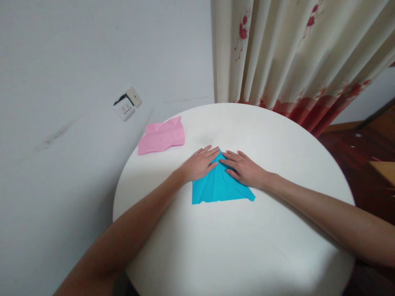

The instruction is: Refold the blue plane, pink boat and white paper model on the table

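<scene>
A blue sheet of paper [219,187], folded to a point at its far end, lies flat on the round white table [234,242]. My left hand [200,163] presses palm-down on its upper left fold, fingers together and pointing to the tip. My right hand [245,167] lies flat on the upper right fold, fingers stretched toward the same tip. The two hands' fingertips nearly meet at the paper's point. Neither hand grips anything.
A creased pink sheet of paper [162,137] lies at the table's far left edge. A white wall with a socket [127,105] is to the left. A flowered curtain [296,57] hangs behind the table, and dark wooden floor [358,160] shows on the right.
</scene>
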`<state>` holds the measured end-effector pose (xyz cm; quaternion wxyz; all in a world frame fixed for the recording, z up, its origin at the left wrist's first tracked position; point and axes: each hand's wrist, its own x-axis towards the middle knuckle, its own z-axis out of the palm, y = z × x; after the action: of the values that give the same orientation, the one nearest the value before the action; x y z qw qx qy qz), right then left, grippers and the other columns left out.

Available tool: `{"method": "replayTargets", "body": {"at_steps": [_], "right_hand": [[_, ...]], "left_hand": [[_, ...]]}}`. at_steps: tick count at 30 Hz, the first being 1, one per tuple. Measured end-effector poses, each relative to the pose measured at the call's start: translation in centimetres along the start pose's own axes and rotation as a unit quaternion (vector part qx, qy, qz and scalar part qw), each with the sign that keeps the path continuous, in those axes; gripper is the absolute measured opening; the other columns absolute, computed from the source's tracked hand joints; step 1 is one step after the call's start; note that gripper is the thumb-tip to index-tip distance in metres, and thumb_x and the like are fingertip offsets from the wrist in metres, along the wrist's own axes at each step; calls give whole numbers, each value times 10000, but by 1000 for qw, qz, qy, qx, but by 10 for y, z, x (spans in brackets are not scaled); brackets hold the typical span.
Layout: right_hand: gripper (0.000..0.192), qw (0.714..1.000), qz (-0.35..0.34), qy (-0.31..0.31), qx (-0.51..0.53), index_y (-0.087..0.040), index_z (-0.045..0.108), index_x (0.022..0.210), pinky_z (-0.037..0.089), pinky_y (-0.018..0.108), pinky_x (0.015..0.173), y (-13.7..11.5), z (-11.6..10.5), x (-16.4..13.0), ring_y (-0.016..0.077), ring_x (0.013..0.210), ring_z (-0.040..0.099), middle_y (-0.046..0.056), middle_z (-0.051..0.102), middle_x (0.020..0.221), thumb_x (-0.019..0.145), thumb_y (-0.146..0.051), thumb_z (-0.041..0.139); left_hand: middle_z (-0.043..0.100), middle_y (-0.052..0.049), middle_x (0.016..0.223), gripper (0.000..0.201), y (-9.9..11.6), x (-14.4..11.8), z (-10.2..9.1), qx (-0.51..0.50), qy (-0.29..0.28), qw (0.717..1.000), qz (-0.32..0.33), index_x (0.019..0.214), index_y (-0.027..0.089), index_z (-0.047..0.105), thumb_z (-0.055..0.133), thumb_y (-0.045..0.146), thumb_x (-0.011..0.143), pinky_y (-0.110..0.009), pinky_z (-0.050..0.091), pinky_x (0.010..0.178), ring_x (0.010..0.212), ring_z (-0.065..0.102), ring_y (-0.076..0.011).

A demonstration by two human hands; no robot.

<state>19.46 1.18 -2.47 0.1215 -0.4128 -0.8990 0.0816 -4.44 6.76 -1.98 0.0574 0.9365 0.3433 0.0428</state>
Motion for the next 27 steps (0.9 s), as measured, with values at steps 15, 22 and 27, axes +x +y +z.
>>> {"method": "replayTargets", "body": {"at_steps": [15,22,27], "right_hand": [[456,1000,-14,-1,5,-290,480,1464,273,614,1148,-1,-3,0,330,1465,297,99,325,1597,1013,-325,427],[444,998,-44,18,47,-309,534,1422,303,648,1121,3,-2,-1,370,1460,294,110,344,1586,981,-268,502],[432,998,-47,25,45,-301,547,1412,321,643,1116,3,-2,-1,363,1453,313,120,376,1569,986,-262,488]], "left_hand": [[320,-47,1606,507,2,0,-1,20,-8,1000,14,1499,283,399,296,464,1036,-497,220,1193,1488,252,-284],[297,-42,1616,528,1,0,0,28,-15,999,13,1517,273,366,268,474,1038,-499,241,1186,1483,265,-297],[225,-39,1638,560,10,-4,-4,24,-33,999,-14,1560,263,257,208,468,1042,-521,207,1189,1509,191,-293]]}}
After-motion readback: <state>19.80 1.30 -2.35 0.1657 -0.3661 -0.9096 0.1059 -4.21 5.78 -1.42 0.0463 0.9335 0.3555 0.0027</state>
